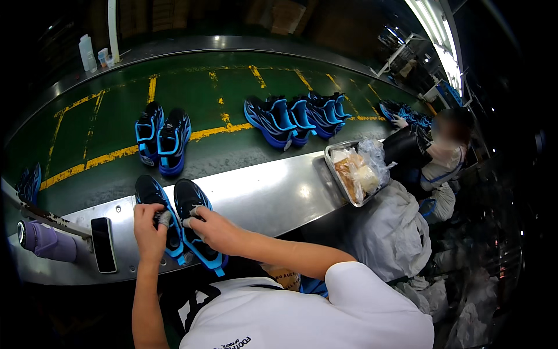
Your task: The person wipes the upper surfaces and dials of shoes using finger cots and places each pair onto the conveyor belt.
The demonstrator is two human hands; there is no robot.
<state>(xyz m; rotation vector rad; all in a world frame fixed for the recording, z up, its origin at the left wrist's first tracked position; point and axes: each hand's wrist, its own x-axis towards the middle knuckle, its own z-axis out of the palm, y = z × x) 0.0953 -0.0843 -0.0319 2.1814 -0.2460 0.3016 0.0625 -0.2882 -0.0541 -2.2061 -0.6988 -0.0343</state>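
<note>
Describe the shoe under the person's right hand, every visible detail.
The shoe is a black sneaker with bright blue edging along the sole and a bright blue tab at the heel. The upper looks like fabric, though this is hard to confirm. It lies over the metal ledge, toe pointing away from the person, heel toward them. The right hand touches its top with bent fingers, which partly hide the lacing area. A similar shoe lies to its left.

Phone (103,244) left of nearest shoes (187,196), tray (341,181) right
</note>
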